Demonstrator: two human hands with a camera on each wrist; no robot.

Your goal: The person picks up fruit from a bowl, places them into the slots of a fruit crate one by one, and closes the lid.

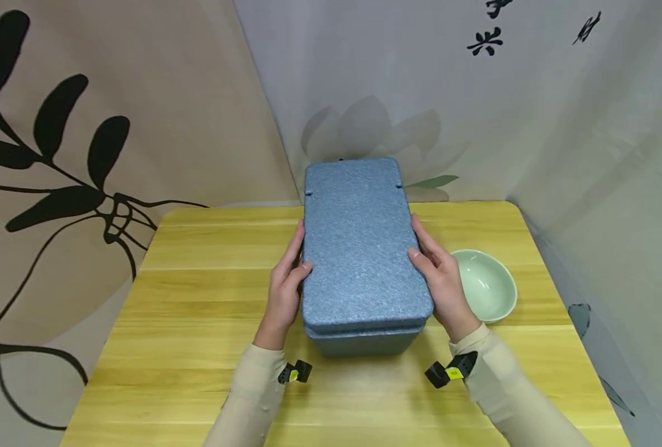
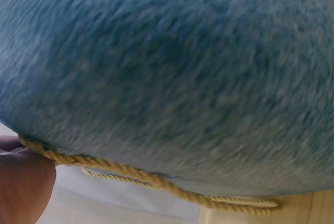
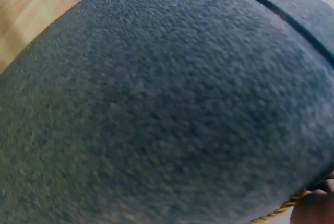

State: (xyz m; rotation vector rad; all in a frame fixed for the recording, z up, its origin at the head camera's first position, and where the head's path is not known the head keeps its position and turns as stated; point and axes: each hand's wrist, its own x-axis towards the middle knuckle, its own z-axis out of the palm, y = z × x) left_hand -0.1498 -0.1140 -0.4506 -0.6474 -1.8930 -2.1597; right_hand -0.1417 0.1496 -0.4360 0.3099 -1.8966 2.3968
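Observation:
A blue, lidded felt storage box (image 1: pixel 364 254) is between my two hands, its short front side facing me. My left hand (image 1: pixel 287 285) grips its left side, the thumb at the lid's edge and the fingers along the wall. On the opposite side my right hand (image 1: pixel 443 282) holds the box the same way, thumb over the lid's rim. A twisted yellow rope handle (image 2: pixel 130 172) runs along the box beside my left thumb in the left wrist view. More rope (image 3: pixel 279 212) shows by my right fingers in the right wrist view. Both hands' far fingertips are partly hidden.
A pale green bowl (image 1: pixel 484 285) stands on the wooden table (image 1: pixel 197 323), just right of my right hand. Behind the table hangs a printed cloth (image 1: pixel 381 74), close to the far edge. Each wrist carries a small black camera.

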